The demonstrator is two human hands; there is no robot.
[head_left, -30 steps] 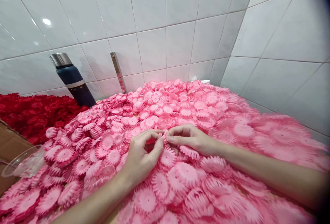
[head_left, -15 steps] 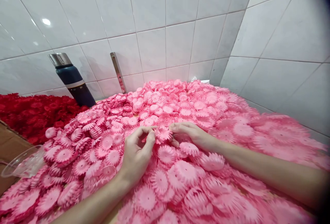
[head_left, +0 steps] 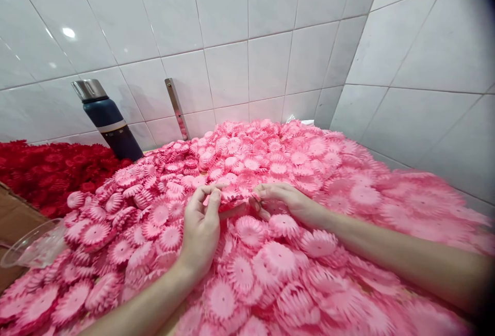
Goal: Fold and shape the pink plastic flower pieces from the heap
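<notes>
Apparently part-way | head view: pink petalled piece (head_left: 243, 191) between hands | left hand (head_left: 201, 227): thumb near fingers, hold unclear | right hand (head_left: 292, 203): fingers curled, hold unclear | pink pile (head_left: 274, 160) around; done-versus-left count unreadable

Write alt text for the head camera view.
Two bare hands, left and right, work close together over a heap of pink scalloped discs. A dark blue bottle stands behind, beside a red pile, against white tiled walls.
</notes>
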